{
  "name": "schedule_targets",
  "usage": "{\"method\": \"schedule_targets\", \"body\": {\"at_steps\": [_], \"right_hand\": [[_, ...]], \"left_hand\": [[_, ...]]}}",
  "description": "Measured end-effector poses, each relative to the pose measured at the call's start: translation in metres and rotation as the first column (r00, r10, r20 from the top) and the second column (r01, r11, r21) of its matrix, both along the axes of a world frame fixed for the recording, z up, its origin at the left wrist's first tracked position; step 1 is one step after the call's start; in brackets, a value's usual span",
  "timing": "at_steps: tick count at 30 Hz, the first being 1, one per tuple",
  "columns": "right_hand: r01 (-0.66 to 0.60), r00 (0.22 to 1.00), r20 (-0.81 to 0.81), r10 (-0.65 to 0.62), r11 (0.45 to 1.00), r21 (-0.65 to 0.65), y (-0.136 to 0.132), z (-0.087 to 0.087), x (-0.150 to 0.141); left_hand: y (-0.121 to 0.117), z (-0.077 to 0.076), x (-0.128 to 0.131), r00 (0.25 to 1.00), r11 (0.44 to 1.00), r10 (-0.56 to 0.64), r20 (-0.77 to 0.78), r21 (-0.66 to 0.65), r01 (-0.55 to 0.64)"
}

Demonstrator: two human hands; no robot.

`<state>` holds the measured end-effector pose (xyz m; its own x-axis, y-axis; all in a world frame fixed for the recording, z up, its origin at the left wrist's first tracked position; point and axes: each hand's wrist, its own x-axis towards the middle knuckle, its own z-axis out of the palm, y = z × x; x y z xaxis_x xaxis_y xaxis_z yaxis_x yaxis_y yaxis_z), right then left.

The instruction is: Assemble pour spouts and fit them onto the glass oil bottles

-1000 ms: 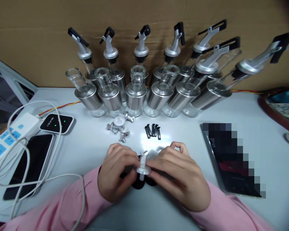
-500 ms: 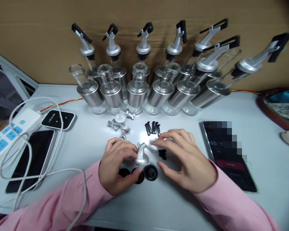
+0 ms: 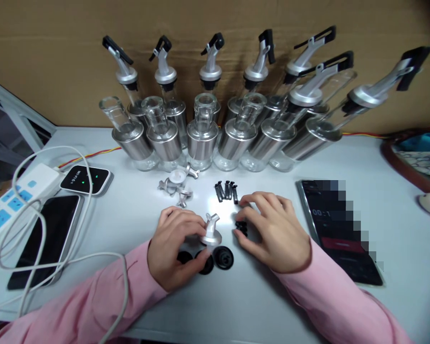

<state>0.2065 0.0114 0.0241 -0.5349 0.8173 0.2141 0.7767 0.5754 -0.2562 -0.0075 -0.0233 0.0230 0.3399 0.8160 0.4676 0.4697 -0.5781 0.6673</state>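
My left hand [image 3: 179,246] pinches a silver pourer spout [image 3: 211,231] by its round base, spout end upward. Below it lie several black round caps [image 3: 223,258], partly covered by my left fingers. Over a little pile of small black pieces [image 3: 241,225], my right hand [image 3: 272,231] holds its thumb and forefinger apart; whether they touch the pieces I cannot tell. Several slim black levers [image 3: 226,191] lie just beyond that hand. More silver spouts [image 3: 179,184] are heaped farther left.
Glass bottles with steel sleeves [image 3: 202,138] stand in rows at the back, several topped with lever pourers [image 3: 210,71]. A phone [image 3: 338,234] lies right; another phone [image 3: 46,239], a Wi-Fi device [image 3: 86,179], a power strip [image 3: 7,205] and a white cable [image 3: 124,282] lie left.
My right hand has moved left and down onto the small black pieces, its thumb and forefinger drawing closer together. My left hand keeps the spout in nearly the same place.
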Motion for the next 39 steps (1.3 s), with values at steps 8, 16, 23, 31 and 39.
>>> {"method": "schedule_targets", "body": {"at_steps": [8, 16, 23, 31, 39], "right_hand": [[-0.048, 0.991, -0.125, 0.048, 0.999, 0.007, -0.001, -0.003, -0.003], [-0.039, 0.893, -0.448, 0.043, 0.999, 0.018, -0.005, 0.013, -0.010], [-0.044, 0.847, -0.531, 0.028, 0.999, -0.018, -0.010, 0.012, -0.014], [-0.090, 0.809, -0.583, 0.076, 0.996, 0.005, -0.009, 0.015, -0.014], [-0.037, 0.765, -0.643, 0.015, 0.999, -0.020, -0.011, 0.014, -0.017]], "left_hand": [[0.000, 0.000, -0.001, 1.000, 1.000, -0.010, -0.017, -0.009, 0.010], [-0.002, -0.005, -0.002, 0.999, 0.999, -0.025, -0.049, -0.036, 0.023], [-0.001, -0.006, -0.002, 0.996, 0.998, -0.034, -0.083, -0.047, 0.030], [-0.003, -0.006, -0.002, 0.996, 0.997, -0.048, -0.073, -0.066, 0.043], [-0.005, -0.005, 0.000, 0.998, 0.995, -0.046, -0.053, -0.088, 0.042]]}}
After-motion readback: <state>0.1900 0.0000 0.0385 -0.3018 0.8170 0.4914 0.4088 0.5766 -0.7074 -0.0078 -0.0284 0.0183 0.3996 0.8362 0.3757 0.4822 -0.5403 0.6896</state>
